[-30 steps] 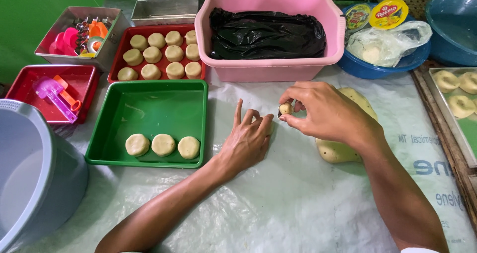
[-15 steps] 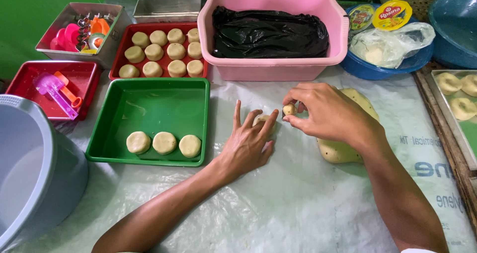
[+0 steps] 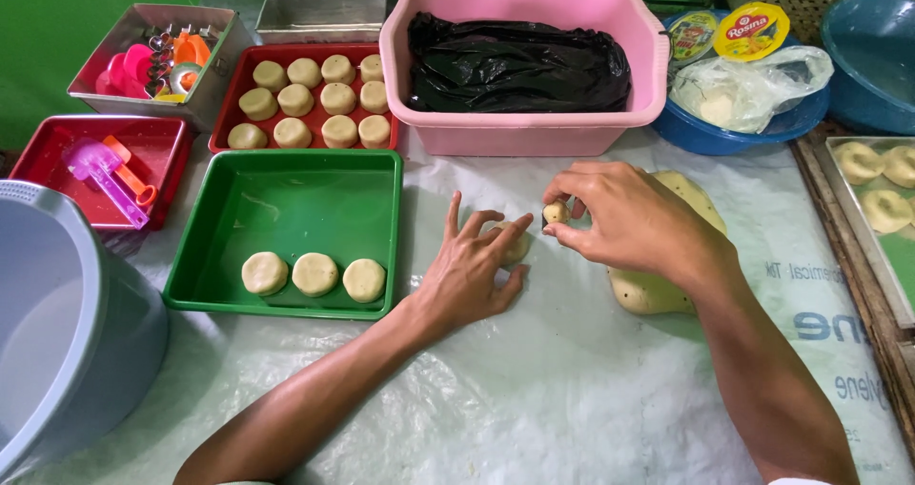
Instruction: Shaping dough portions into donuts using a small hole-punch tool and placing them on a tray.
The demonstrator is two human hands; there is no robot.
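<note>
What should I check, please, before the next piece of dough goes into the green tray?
1. Right hand pinches a small dough bit: ok.
2. Left hand rests on a dough piece on the sheet: ok.
3. Green tray has bare room behind its three rounds: ok.
4. Dough lump lies beside the right wrist: ok.
5. Piece fully shaped: cannot tell, the fingers cover it.

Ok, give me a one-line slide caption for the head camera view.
Left hand presses a dough disc on the plastic sheet while right hand pinches a small dough piece.
</note>
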